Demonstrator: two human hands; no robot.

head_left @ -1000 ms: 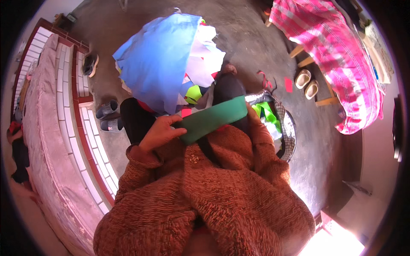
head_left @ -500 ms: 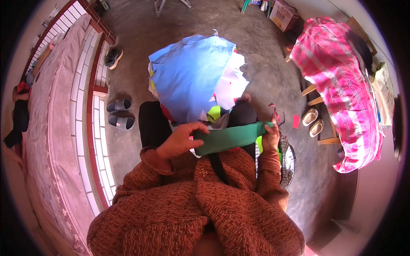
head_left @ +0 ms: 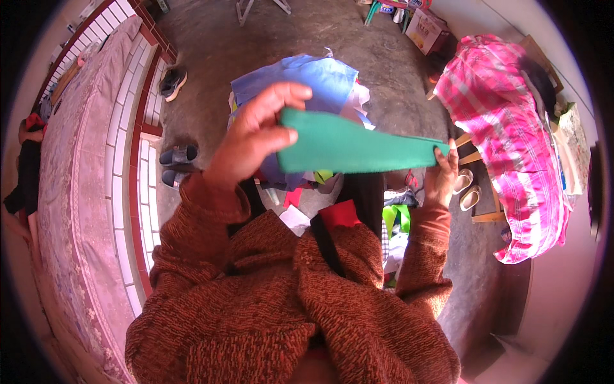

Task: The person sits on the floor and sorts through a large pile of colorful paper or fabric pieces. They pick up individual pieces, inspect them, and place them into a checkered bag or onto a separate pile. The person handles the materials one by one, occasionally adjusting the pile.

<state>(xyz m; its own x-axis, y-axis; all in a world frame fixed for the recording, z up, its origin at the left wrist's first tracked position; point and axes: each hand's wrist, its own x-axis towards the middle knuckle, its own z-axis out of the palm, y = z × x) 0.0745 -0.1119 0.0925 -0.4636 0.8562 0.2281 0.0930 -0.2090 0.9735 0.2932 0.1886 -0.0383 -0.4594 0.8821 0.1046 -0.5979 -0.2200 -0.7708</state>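
Observation:
A long piece of green cloth (head_left: 358, 148) is stretched out in front of me, wide at its left end and narrower at its right, where layers show along the upper edge. My right hand (head_left: 442, 174) pinches that narrow end. At the wide end is my left hand (head_left: 246, 137), its fingers raised and apart from the thumb. The thumb tip overlaps the cloth's edge; whether it presses on it I cannot tell. Behind the cloth lies a pile topped with blue fabric (head_left: 297, 77), partly hidden. A red scrap (head_left: 340, 214) and a white scrap (head_left: 295, 220) rest on my lap.
Bright green scraps (head_left: 398, 219) lie beside my right forearm, near red-handled scissors (head_left: 412, 181). A pink plaid cloth (head_left: 505, 141) covers furniture at the right, with pale shoes (head_left: 470, 197) beside it. Dark slippers (head_left: 178, 155) sit by the tiled bed base (head_left: 118, 192) at the left.
Both hands have moved up and away from my lap with the green cloth, the right one also rightward. My left fingers have spread and lifted. The red and white lap scraps have come into view.

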